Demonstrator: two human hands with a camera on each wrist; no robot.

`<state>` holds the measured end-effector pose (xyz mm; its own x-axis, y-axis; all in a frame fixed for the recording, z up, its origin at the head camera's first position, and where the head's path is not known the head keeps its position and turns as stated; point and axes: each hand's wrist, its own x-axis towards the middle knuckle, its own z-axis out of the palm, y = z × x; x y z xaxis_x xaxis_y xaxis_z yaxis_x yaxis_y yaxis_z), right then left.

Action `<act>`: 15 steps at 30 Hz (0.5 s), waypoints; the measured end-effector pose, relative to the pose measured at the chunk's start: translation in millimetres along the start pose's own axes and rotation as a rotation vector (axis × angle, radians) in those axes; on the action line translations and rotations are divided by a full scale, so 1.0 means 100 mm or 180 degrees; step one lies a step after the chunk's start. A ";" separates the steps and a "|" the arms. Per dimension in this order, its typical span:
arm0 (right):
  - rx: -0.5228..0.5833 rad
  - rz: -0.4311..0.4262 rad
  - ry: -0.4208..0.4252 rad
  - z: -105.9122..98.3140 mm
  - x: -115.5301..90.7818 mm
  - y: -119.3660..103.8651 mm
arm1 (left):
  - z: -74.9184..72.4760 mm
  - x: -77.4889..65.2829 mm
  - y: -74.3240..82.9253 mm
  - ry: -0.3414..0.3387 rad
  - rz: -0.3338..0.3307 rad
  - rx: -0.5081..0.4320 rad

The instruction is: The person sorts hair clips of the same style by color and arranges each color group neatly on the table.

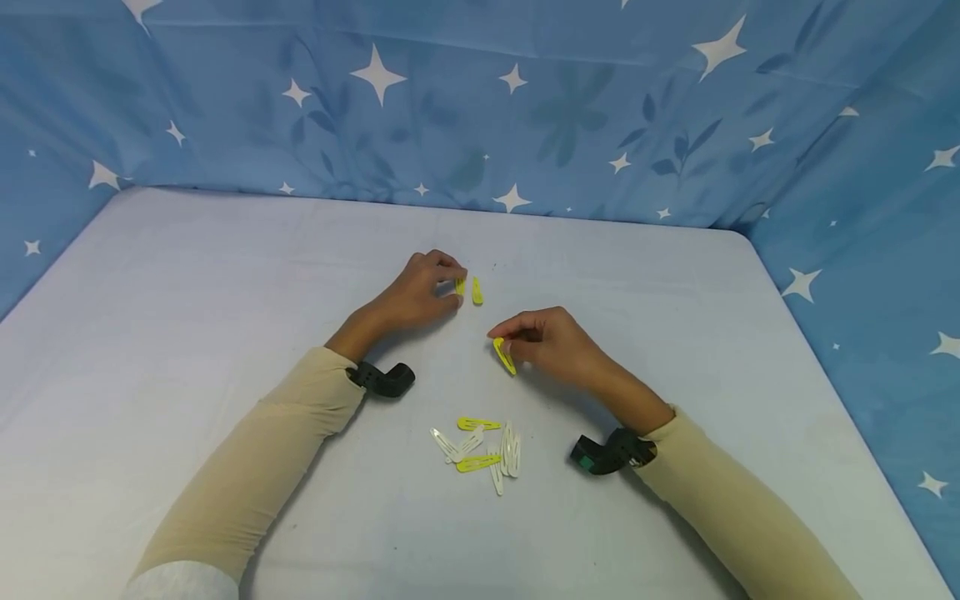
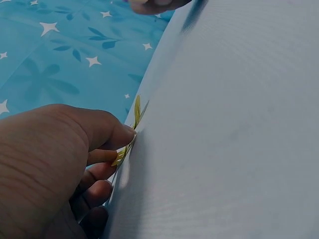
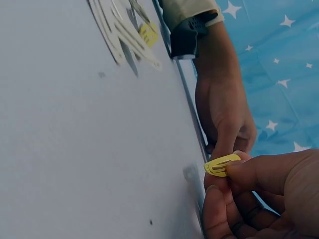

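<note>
My left hand (image 1: 423,287) is at the middle of the table, its thumb and fingers pinching a yellow snap hair clip (image 1: 461,287) at the tabletop. Right beside it lies a second yellow clip (image 1: 477,292). Nearer to me, my right hand (image 1: 558,346) holds another yellow snap clip (image 3: 219,166) between thumb and forefinger, raised off the cloth. In the left wrist view, the left thumb and fingers partly cover their clip (image 2: 119,157). A loose pile of white clips (image 1: 512,452) and yellow clips (image 1: 478,463) lies closer to me, touched by neither hand.
A white cloth covers the table (image 1: 675,350). Blue curtain (image 1: 465,108) with white stars hangs behind it and along the sides. Each wrist wears a black camera, one on the left (image 1: 386,381) and one on the right (image 1: 603,454).
</note>
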<state>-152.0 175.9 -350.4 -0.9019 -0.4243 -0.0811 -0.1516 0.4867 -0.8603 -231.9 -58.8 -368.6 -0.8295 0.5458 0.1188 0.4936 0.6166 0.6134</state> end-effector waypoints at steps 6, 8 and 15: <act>0.0031 0.0057 0.0192 -0.05 0.10 -0.01 | -0.01 0.02 0.01 -0.0026 -0.0021 0.0013; 0.0057 0.0082 0.0250 -0.07 0.13 -0.02 | -0.01 0.02 0.01 -0.0032 -0.0017 0.0030; 0.0114 0.0167 0.0433 -0.14 0.25 0.00 | -0.02 0.02 -0.01 -0.0038 0.0003 0.0026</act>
<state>-180.3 175.9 -345.4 -0.9551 -0.2903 -0.0595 -0.0905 0.4769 -0.8743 -234.6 -59.3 -367.5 -0.8259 0.5529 0.1100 0.4964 0.6207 0.6069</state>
